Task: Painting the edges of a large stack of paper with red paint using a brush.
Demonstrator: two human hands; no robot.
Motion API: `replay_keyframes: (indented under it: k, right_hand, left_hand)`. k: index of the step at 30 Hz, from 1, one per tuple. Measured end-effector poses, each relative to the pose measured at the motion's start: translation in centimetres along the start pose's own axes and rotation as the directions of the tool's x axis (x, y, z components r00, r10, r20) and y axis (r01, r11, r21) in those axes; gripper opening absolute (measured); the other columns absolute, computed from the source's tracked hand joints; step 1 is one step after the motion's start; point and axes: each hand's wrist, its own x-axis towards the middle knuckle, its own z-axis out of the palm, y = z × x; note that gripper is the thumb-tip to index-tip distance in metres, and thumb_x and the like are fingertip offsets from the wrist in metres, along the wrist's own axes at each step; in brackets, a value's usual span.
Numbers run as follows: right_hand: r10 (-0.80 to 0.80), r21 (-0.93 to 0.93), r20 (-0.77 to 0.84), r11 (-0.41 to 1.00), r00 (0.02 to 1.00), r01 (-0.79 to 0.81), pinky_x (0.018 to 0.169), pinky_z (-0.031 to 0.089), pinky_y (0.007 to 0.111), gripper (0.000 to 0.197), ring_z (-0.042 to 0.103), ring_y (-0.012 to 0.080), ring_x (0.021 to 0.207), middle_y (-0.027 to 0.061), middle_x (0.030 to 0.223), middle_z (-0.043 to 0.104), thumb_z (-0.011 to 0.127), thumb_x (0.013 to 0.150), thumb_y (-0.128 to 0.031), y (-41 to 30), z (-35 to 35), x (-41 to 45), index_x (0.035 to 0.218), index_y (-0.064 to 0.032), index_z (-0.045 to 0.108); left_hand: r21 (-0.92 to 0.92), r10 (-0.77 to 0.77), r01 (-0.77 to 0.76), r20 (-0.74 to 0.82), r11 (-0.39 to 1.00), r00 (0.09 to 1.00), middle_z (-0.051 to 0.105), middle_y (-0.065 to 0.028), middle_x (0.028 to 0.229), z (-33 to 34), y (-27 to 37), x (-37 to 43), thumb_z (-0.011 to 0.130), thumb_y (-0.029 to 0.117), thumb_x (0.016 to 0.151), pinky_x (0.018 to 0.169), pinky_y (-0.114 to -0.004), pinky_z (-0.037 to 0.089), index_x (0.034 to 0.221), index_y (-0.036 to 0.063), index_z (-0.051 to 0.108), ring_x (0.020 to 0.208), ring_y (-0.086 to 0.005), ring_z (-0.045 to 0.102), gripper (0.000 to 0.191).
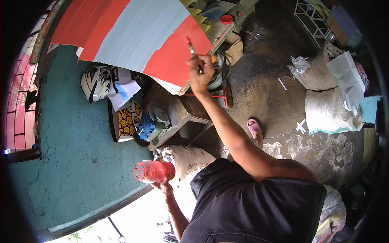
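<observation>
My right hand point(201, 73) grips a paintbrush point(192, 48) by its handle. The brush's reddish tip lies over a red band point(179, 51) near the right end of a broad, finely lined surface that looks like stacked paper edges. Beside that band runs a wide pale blue-grey band point(136, 33), with more red point(82, 27) to its left. Whether the bristles touch the surface I cannot tell. Lower down, my left hand point(164, 184) holds a clear plastic jar point(153, 171) on its side or steeply tilted. Red liquid coats the jar's inside and gathers towards its right end.
A teal wall point(85, 164) stands at left. Below the painted surface are a white-and-black helmet point(96, 82), a scale point(158, 133) and a printed sack point(188, 161). A red lid point(226, 19) sits on the bench. White sacks point(329, 109) and paper scraps lie on the floor at right.
</observation>
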Motion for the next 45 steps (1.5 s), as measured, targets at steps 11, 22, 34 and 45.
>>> replay_keyframes:
  k: [11,22,34,45]
  right_hand:
    - [0.174,-0.063,0.518,0.984,0.838,-0.165,0.053,0.045,0.027,0.007,0.057,0.0095,0.062,0.0055,0.074,0.060,0.062,0.091,0.001,-5.2,-2.3,-12.1,0.088,-0.0035,0.057]
    - [0.281,-0.138,0.434,0.960,0.856,-0.245,0.056,0.046,0.023,0.005,0.058,0.0061,0.062,0.0016,0.073,0.062,0.062,0.091,0.001,-1.8,-2.1,-8.0,0.090,-0.0035,0.060]
    - [0.460,-0.253,0.831,0.814,0.314,-0.522,0.051,0.054,0.024,0.008,0.061,0.0083,0.060,0.0033,0.071,0.064,0.072,0.088,-0.005,-13.2,-5.7,5.6,0.090,-0.0008,0.065]
    - [0.489,-0.414,0.751,0.872,0.444,-0.261,0.052,0.052,0.025,0.005,0.062,0.0098,0.060,0.0053,0.071,0.066,0.071,0.087,-0.003,-13.4,-3.0,19.5,0.087,0.0011,0.067]
  left_hand:
    - [0.018,0.076,-0.077,0.027,0.997,0.997,0.053,-0.0093,0.128,4.2,1.7,-0.5,0.092,0.011,0.059,0.103,-0.046,0.042,0.139,0.0071,0.041,0.117,-0.0270,0.051,0.094]
    - [0.013,0.000,-0.001,0.048,1.000,0.999,0.054,-0.0096,0.127,6.0,1.6,-2.0,0.091,0.009,0.061,0.101,-0.044,0.043,0.139,0.0064,0.040,0.114,-0.0256,0.053,0.093]
    - [0.300,0.036,-0.088,0.176,0.950,0.984,0.054,-0.0125,0.127,13.5,2.1,-2.1,0.091,0.017,0.061,0.098,-0.042,0.047,0.137,0.0033,0.042,0.113,-0.0276,0.056,0.092]
    - [0.025,0.077,-0.086,0.256,0.996,0.964,0.058,-0.0125,0.121,24.8,2.8,0.7,0.092,0.014,0.060,0.094,-0.036,0.048,0.126,0.0033,0.043,0.109,-0.0225,0.058,0.083]
